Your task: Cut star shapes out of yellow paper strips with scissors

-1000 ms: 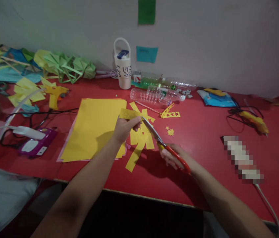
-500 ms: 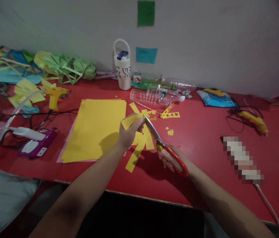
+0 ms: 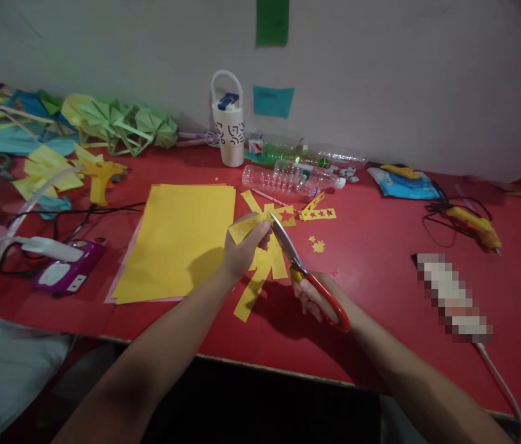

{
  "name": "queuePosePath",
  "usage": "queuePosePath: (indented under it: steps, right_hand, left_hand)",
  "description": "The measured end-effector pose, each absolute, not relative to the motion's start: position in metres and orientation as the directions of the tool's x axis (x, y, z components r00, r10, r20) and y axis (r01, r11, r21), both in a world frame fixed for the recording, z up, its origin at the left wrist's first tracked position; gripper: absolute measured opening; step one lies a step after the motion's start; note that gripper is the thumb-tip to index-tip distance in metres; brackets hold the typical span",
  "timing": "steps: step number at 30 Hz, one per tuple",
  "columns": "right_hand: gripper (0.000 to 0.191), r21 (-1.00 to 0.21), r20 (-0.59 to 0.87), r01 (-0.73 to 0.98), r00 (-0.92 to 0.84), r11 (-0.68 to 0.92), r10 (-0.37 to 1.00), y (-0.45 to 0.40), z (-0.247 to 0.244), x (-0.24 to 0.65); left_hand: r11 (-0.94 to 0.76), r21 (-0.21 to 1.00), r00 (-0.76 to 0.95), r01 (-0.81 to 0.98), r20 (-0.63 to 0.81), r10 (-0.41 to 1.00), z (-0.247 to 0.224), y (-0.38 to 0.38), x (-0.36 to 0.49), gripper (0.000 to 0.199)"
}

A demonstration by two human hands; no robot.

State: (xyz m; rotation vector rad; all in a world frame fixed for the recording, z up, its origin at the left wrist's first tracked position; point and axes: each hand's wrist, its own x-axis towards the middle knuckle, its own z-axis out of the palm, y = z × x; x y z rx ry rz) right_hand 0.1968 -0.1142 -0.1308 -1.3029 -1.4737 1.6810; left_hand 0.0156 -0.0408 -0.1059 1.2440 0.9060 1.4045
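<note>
Head camera view: the left hand (image 3: pixel 244 251) is closed on a small yellow strip (image 3: pixel 244 229), pinching it between thumb and fingers, above a heap of loose yellow pieces (image 3: pixel 251 295) on the red table (image 3: pixel 371 345). The strip is flat, narrow and a little tilted, its outer end squared off and reaching back over the hand. Faint thin lines seem to be drawn on it, though the dim light makes their shape hard to read.

The right hand (image 3: pixel 309 297) is clamped around the scissors (image 3: pixel 287 243), which have long silvery blades and red handles (a touch of yellow shows near the pivot). Their tip meets the strip's inner end, just beside the left thumb; the two hands are near each other but apart.

To the right of the heap lie a strip with star-shaped holes (image 3: pixel 320 214) and some small yellow cut-outs (image 3: pixel 318 246). Left of it, yellow sheets (image 3: pixel 179 237) lie stacked.
</note>
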Motion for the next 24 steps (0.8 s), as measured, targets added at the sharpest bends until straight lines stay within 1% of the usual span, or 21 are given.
queuePosePath:
  steps: [13,20,24]
  right_hand:
    - [0.055,-0.949,-0.305,0.188,-0.361,-0.252,0.881,-0.117,-0.133,0.194]
    - [0.057,-0.941,-0.325,0.212,-0.357,-0.263,0.876,-0.115,-0.132,0.194]
    - [0.055,-0.943,-0.315,0.217,-0.346,-0.251,0.884,-0.114,-0.129,0.195]
  left_hand:
    - [-0.175,0.962,0.051,-0.209,0.190,0.981,-0.106,-0.041,0.015,0.030]
    - [-0.185,0.954,0.047,-0.237,0.202,0.978,-0.108,-0.039,0.015,0.027]
    - [-0.180,0.940,0.059,-0.288,0.205,0.977,-0.115,-0.036,0.014,0.025]
